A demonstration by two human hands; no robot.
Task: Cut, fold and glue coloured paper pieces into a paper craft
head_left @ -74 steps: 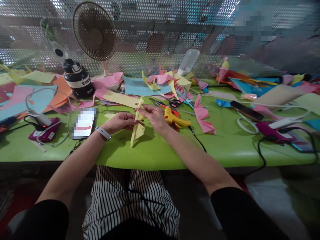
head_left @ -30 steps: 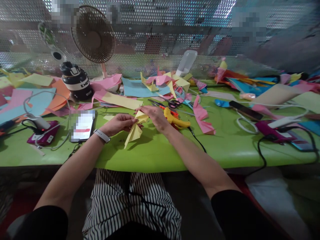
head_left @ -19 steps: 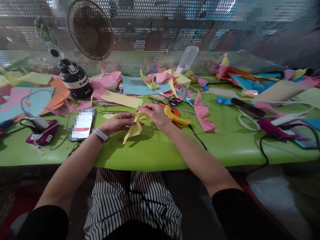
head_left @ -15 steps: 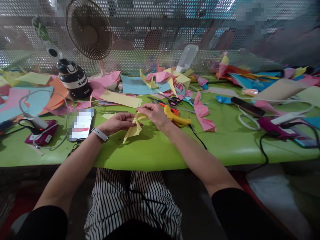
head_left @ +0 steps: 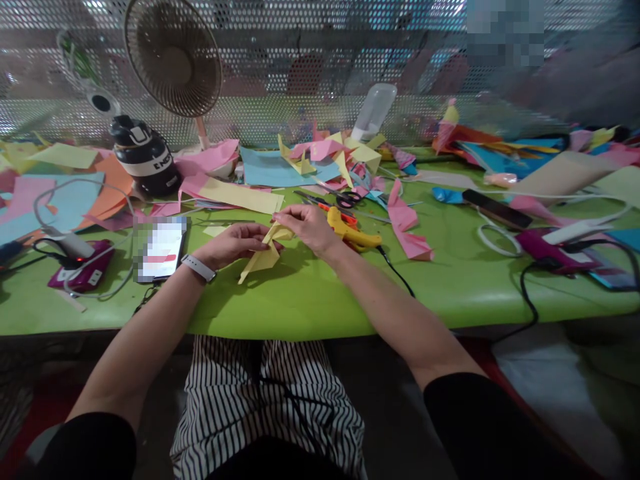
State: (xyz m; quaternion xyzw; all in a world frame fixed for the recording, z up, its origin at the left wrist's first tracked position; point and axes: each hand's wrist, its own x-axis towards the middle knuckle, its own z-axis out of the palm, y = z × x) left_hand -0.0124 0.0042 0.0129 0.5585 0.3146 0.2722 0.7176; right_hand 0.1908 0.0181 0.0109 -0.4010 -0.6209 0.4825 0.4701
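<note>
the left hand [head_left: 237,245] and the right hand [head_left: 313,230] both hold one folded yellow paper [head_left: 260,260]. the left fingers are pinched close around the middle of it. the right fingers are pinched close on its top end. the paper is tilted, with its low tip pointing down toward the person. it is over the green surface [head_left: 300,307], but i cannot tell if the tip touches. there is a white band [head_left: 199,268] on the left wrist.

just beside the right hand lies a yellow glue gun [head_left: 357,235] with a black cord. behind it are scissors [head_left: 349,199] with dark handles. a bent pink paper [head_left: 406,230] lies to the right of the glue gun.

a phone [head_left: 161,252] with a lit screen lies near the left wrist. farther left is a purple power box [head_left: 95,270] with a white plug in it. at the back stand a black bottle [head_left: 147,180] with a white stripe and a round fan [head_left: 173,60]. a flat blue paper [head_left: 257,170] lies back there too.
</note>
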